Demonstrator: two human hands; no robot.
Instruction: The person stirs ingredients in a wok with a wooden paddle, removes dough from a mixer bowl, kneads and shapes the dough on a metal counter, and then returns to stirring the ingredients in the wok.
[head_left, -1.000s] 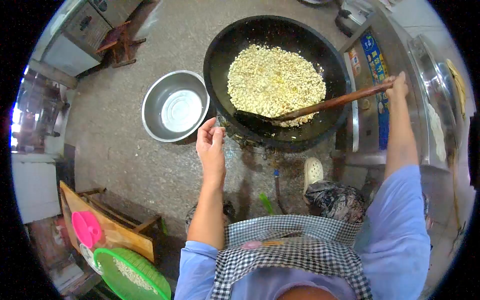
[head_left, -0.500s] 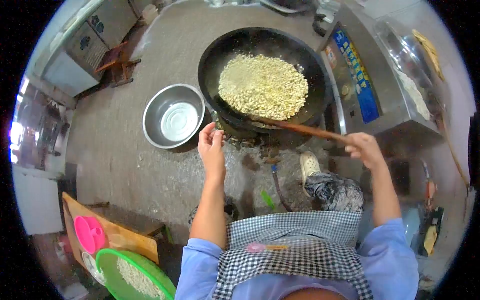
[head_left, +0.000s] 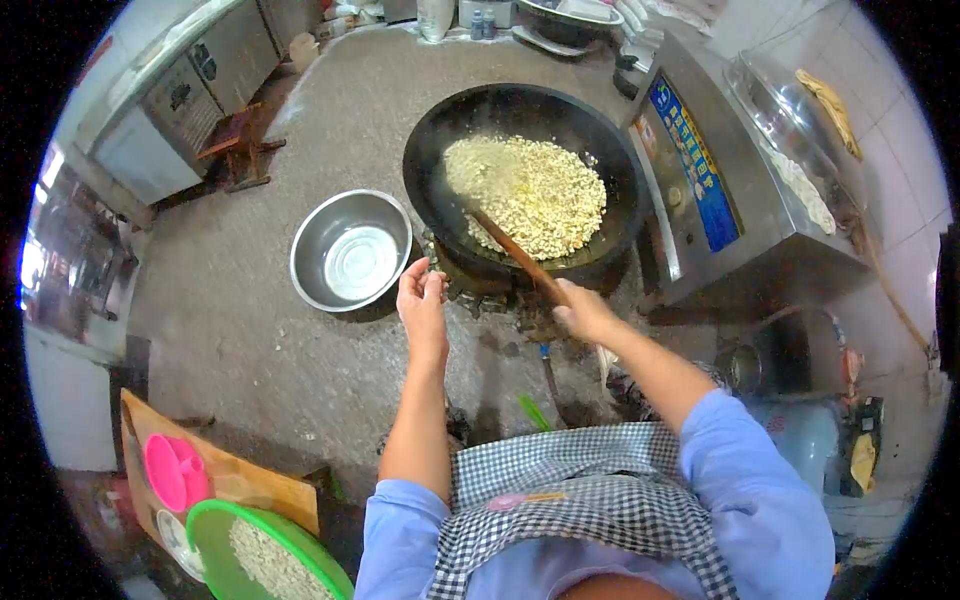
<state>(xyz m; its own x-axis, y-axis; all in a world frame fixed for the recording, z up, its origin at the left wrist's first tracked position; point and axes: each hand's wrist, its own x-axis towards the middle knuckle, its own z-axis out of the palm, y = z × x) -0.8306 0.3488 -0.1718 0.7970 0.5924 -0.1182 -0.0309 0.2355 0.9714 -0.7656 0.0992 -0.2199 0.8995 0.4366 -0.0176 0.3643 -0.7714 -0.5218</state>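
My right hand (head_left: 585, 312) is wrapped around the wooden handle of a long stirring paddle (head_left: 520, 258). The paddle's far end dips into pale chopped pieces of food (head_left: 545, 195), which hide its blade. They lie heaped in a large black wok (head_left: 625, 180), with a finer, paler powdery patch on their left side. Just outside the wok's near-left rim, my left hand (head_left: 424, 300) is raised with fingers loosely bent and apart, and nothing shows in it. A steel basin (head_left: 350, 250) sits on the floor to the left of that hand.
To the right stands a steel machine (head_left: 735, 200) with a blue label. At lower left, a wooden board (head_left: 255, 485) carries a pink container (head_left: 178, 475) beside a green basin (head_left: 215, 515) of pale pieces. A small wooden stool (head_left: 240, 150) is at the upper left. A hose (head_left: 550, 375) runs below the wok.
My right hand has moved left and closer to the wok, swinging the paddle to a steeper angle with its tip further left in the food. My left hand stays nearly in place.
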